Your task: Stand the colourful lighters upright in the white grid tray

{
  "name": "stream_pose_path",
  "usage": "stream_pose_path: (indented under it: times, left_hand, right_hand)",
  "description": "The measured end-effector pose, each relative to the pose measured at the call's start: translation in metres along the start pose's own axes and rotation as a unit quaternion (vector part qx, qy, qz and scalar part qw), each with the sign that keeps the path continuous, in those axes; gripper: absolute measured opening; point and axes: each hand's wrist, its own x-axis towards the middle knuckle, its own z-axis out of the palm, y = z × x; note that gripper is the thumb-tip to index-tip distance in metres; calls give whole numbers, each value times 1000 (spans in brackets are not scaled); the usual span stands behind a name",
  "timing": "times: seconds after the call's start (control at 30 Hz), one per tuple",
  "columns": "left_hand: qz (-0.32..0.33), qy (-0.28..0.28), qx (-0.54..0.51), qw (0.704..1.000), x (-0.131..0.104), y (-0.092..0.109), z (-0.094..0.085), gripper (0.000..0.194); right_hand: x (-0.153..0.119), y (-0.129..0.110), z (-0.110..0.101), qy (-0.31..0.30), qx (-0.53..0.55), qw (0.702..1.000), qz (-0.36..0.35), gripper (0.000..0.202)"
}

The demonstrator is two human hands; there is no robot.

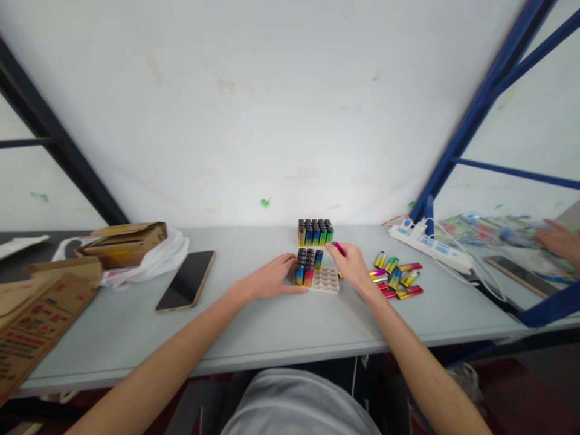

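In the head view a cream tray (327, 282) with rows of round holes lies on the table. Several colourful lighters (304, 269) with black tops stand upright in its left part. My left hand (274, 278) is at the tray's left side, thumb along the front corner and fingers spread around the lighters. Between the fingertips of my right hand (350, 263) is a purple-pink lighter (338, 247), held above the tray's right back corner. Behind the tray stands a full block of upright lighters (316, 232). A loose pile of shiny lighters (396, 278) lies right of my right hand.
A phone (186, 281) lies to the left, near a white plastic bag (170, 254) and cardboard boxes (124, 244). On the right is a white power strip (430, 246) with cables, beside a blue metal frame (475, 115). Another person's hand (559, 241) shows beyond it.
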Motion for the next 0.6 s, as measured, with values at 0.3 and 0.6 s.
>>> stream_pose_path:
  times: [0.3,0.6]
  left_hand:
    - [-10,-8,11,1000,1,0,0,71]
    - [-16,0,7,1000,1,2,0,70]
  right_hand:
    - [1,0,-3,17,-16,1000,-2,46]
    - [-1,-1,-2,9,-14,1000,-9,48]
